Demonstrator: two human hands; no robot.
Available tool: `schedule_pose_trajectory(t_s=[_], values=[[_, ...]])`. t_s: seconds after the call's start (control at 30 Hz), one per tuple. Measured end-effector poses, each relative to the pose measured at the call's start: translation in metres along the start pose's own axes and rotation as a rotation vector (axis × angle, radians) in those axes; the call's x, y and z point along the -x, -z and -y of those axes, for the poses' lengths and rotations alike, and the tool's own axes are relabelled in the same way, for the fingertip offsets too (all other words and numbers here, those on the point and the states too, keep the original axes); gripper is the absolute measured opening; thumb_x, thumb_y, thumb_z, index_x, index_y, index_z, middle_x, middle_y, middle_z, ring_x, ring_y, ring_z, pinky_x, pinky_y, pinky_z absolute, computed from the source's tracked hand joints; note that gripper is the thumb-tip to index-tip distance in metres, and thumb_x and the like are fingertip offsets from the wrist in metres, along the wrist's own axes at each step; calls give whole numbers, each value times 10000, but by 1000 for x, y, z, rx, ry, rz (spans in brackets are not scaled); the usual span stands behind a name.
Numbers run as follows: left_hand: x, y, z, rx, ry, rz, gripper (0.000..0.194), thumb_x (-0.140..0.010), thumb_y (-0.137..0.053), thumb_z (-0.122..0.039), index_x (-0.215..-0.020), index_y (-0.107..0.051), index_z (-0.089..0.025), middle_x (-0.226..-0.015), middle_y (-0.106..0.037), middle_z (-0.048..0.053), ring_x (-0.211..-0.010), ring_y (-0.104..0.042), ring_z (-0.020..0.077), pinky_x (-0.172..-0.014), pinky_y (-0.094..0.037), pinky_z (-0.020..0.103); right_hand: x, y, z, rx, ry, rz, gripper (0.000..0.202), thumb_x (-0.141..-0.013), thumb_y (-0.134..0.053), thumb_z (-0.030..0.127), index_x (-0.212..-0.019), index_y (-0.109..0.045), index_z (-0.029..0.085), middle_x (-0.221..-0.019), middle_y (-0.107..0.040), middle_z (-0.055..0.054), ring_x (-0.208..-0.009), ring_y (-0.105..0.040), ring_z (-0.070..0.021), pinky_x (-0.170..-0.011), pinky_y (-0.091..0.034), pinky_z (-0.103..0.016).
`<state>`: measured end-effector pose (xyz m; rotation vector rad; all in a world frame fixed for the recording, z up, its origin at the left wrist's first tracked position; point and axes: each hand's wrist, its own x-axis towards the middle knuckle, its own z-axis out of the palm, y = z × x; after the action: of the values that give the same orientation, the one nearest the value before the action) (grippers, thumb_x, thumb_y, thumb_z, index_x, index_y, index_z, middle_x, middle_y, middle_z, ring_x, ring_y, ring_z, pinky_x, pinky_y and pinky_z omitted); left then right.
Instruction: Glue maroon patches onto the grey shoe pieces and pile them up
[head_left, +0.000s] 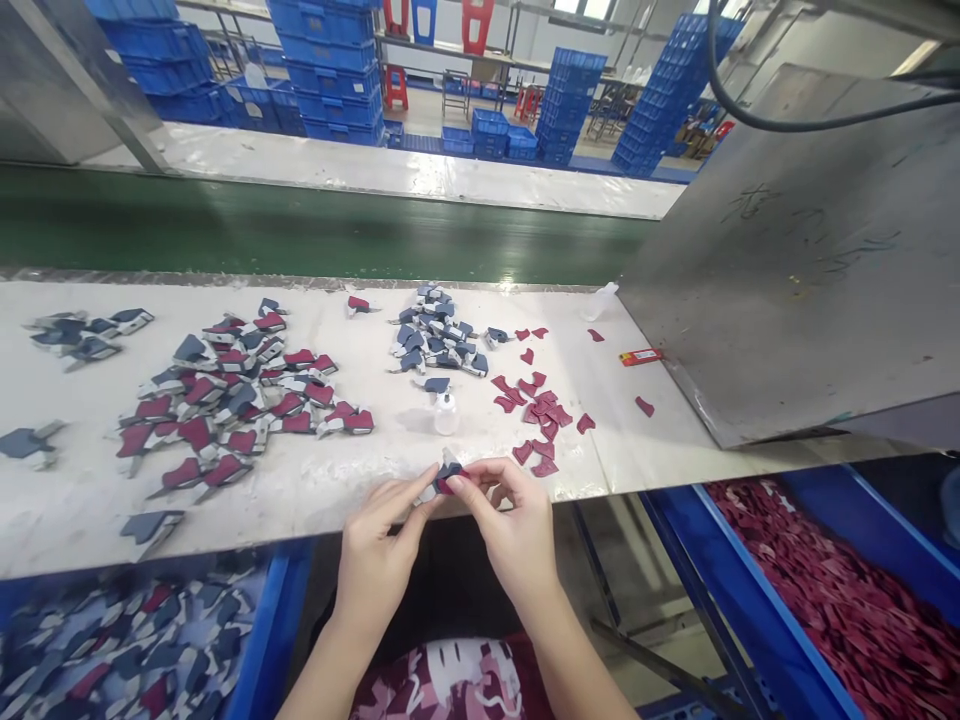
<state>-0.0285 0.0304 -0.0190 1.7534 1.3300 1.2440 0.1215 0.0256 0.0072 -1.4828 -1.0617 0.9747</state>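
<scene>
Both hands meet at the table's front edge around one small grey and white part point(448, 470) with a dark red piece on its right side. My left hand point(386, 545) pinches the part from the left. My right hand point(517, 525) has thumb and fingers closed on the red piece at the part's right. Just behind stands a small clear bottle point(445, 413). Loose dark red pieces point(547, 410) lie to the right, and a pile of grey-blue and white parts point(435, 335) is farther back. At the left spreads a larger heap of red and grey parts point(240, 385).
Blue bins flank my lap: one of mixed parts point(259, 640) at lower left, one of red pieces point(757, 600) at lower right. A metal panel point(810, 270) rises at the right, near a red-orange strip point(641, 357). Behind the table runs a green belt point(337, 235).
</scene>
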Motion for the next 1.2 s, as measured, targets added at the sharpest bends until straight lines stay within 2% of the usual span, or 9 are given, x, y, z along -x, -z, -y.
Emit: schedule_pose_trajectory(t_s=[0.2,0.33,0.47,0.57,0.63,0.8,0.93,1.1,1.2], values=[[-2,2,4,-17,-22,26,296,-877,-669,-217,-1161,-732,-273,-892,-762,17,-807,-683,162,-778,-563,287,-3,-1,-1,-26,-36,10,112,-772,-783,317,-801,-734,221,-766,-744,6,-729,-677,-148,-651,-505,-230],[-2,3,5,-24,4,41,283,-864,-676,-240,-1139,-742,-258,-902,-786,22,-789,-707,180,-841,-582,326,-5,0,-3,-77,-75,23,108,-757,-789,310,-785,-737,220,-750,-755,-1,-722,-690,-159,-653,-518,-238],[-1,1,9,-2,77,59,283,-855,-663,-252,-1125,-744,-273,-1014,-787,8,-965,-734,238,-997,-547,406,-7,1,-7,-110,-94,31,120,-755,-789,317,-797,-740,216,-758,-761,-12,-743,-700,-174,-689,-534,-258],[-1,-1,10,36,162,90,298,-842,-651,-274,-1125,-743,-272,-1087,-758,-10,-1149,-668,296,-1053,-505,471,-9,1,-12,-130,-103,43,144,-747,-795,331,-803,-739,210,-770,-764,-21,-762,-705,-185,-733,-543,-281],[-2,-2,9,77,208,112,314,-834,-648,-283,-1133,-740,-257,-1109,-741,-17,-1182,-639,312,-1078,-470,506,-11,1,-15,-160,-114,51,161,-738,-800,338,-800,-738,202,-774,-763,-29,-759,-708,-193,-743,-548,-297],[-5,-5,4,136,262,124,311,-821,-669,-265,-1122,-746,-244,-1066,-742,-18,-1035,-718,294,-1163,-322,562,-14,1,-22,-194,-123,63,177,-738,-794,346,-807,-736,193,-775,-764,-40,-768,-715,-213,-755,-551,-332],[-6,-7,3,162,297,108,346,-779,-735,-295,-1119,-745,-234,-1061,-739,15,-1015,-726,294,-1168,-309,554,-11,-2,-24,-124,-124,20,198,-734,-801,368,-821,-748,198,-776,-761,-41,-756,-706,-213,-723,-550,-325],[-4,-8,3,229,362,70,300,-805,-720,-332,-1075,-766,-210,-1068,-745,54,-1120,-672,300,-1142,-366,513,-2,-7,-20,32,21,-34,127,-816,-742,347,-813,-755,221,-790,-730,-34,-778,-683,-198,-736,-544,-314],[-2,-8,1,277,431,47,317,-792,-736,-351,-1074,-769,-209,-1078,-748,66,-1228,-592,312,-1079,-460,473,1,-5,-14,190,164,-110,155,-854,-700,360,-804,-776,234,-940,-679,-74,-868,-654,-206,-766,-537,-327]])
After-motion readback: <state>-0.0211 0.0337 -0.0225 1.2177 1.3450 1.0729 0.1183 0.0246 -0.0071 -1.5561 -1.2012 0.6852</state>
